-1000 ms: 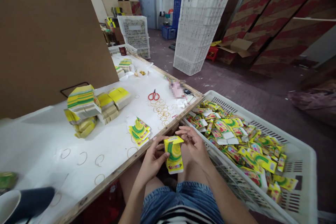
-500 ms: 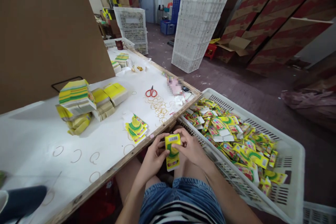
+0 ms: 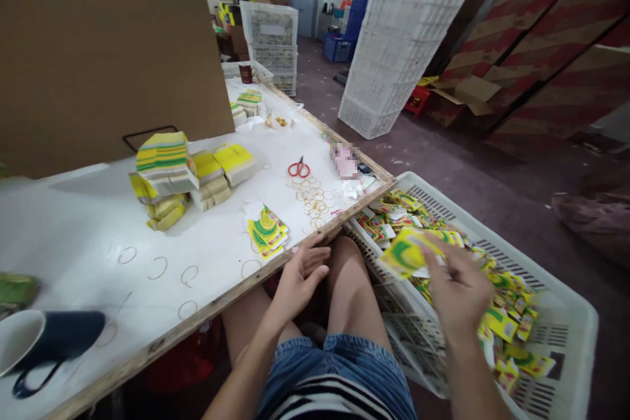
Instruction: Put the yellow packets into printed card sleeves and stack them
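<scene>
My right hand (image 3: 457, 292) grips a small yellow-and-green carton (image 3: 404, 253) by one end, above the white plastic crate (image 3: 566, 295). Similar cartons (image 3: 499, 323) lie heaped loosely in that crate. At the table's wooden edge, my left hand (image 3: 301, 275) is empty, its fingers loosely extended and apart. Just beyond it, a few flat printed cartons (image 3: 267, 231) rest on the white table (image 3: 216, 236).
Red-handled scissors (image 3: 298, 169) and scattered rubber bands (image 3: 312, 200) lie farther up the table. Bundled cartons (image 3: 165, 161) stand by a large brown board (image 3: 113, 46). A dark blue mug (image 3: 69, 341) lies at front left. Stacked white crates (image 3: 398, 56) stand on the floor.
My right hand has carried the carton from over my lap rightward to above the crate. My left hand has let go of it and stays by the table edge. The view has shifted.
</scene>
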Motion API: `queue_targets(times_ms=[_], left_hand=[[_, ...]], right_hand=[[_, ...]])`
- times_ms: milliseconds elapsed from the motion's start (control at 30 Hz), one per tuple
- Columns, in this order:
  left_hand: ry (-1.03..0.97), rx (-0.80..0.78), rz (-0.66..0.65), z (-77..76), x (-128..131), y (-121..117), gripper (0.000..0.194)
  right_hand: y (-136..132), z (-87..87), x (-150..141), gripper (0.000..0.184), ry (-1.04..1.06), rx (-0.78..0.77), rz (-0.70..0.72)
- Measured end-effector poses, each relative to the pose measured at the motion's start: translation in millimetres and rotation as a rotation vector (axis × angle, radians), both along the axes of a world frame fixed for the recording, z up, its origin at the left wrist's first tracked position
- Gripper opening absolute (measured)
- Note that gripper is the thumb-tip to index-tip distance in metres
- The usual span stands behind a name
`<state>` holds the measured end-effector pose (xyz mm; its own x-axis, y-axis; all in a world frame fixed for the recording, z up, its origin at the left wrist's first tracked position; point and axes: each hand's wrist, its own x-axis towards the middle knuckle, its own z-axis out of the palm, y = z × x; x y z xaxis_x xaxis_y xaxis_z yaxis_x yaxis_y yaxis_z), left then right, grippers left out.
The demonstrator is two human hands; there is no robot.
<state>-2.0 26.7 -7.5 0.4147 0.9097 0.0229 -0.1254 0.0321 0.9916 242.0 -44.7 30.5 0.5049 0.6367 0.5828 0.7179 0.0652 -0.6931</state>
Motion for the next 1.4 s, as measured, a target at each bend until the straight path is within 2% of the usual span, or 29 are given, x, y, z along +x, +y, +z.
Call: queue_targets(times_ms=[33,67,100,167,233,333,400,467,567,733,867,933,1033,1100,1200,1400], left_hand=[[0.087,0.061,0.125,-4.7,-8.7,5.5,0.046],[0.217,0.129,0.277,-9.8,-18.4,11.3,0.041],[0.350,0.173,0.409,-15.0,-28.5,16.9,0.036],[0.554,0.221,0.537,-24.7,-46.1,26.2,0.035],[0.651,0.233,0.564,-32.2,-57.2,31.8,0.035],[0.677,0.227,0.556,-38.4,-62.7,33.5,0.033],[0.687,0.219,0.557,-39.8,-63.2,32.5,0.030],[0.688,0.205,0.567,-40.1,-63.6,31.4,0.029],[0.657,0.175,0.587,-40.0,-64.9,30.7,0.028],[0.491,0.126,0.599,-38.4,-68.0,33.1,0.028],[0.271,0.077,0.560,-29.3,-69.2,32.9,0.043],[0.071,-0.013,0.480,-21.2,-67.1,30.5,0.049],[-0.242,-0.158,0.297,-9.3,-59.6,25.0,0.047],[-0.363,-0.203,0.190,-4.5,-53.0,21.5,0.045],[-0.470,-0.232,0.111,-2.4,-43.9,17.7,0.045],[-0.420,-0.176,0.145,-1.6,-33.1,14.2,0.046]], right_hand=[[0.6,5.4,11.9,0.027,-0.117,0.039,-0.131],[4.0,8.7,20.0,0.029,-0.194,0.056,-0.201],[10.2,9.2,22.8,0.031,-0.224,0.060,-0.205],[31.1,1.0,9.9,0.032,-0.165,0.033,-0.057],[61.4,-16.6,-25.7,0.027,-0.042,-0.051,0.164],[113.0,-46.2,-98.5,0.021,0.130,-0.363,0.460],[142.4,-60.4,-142.5,0.019,0.157,-0.425,0.518],[163.2,-69.2,-173.8,0.021,0.189,-0.466,0.531],[178.3,-75.2,-194.1,0.019,0.254,-0.494,0.530],[171.2,-71.3,-179.3,0.005,0.424,-0.434,0.540],[140.6,-60.0,-156.9,0.022,0.573,-0.369,0.566],[121.0,-55.5,-151.2,0.030,0.720,-0.339,0.631],[95.3,-51.4,-149.9,0.035,1.040,-0.296,0.732],[84.0,-49.7,-150.7,0.036,1.158,-0.291,0.753],[75.4,-48.0,-149.3,0.034,1.167,-0.296,0.772],[68.7,-48.2,-138.0,0.038,0.938,-0.328,0.749]])
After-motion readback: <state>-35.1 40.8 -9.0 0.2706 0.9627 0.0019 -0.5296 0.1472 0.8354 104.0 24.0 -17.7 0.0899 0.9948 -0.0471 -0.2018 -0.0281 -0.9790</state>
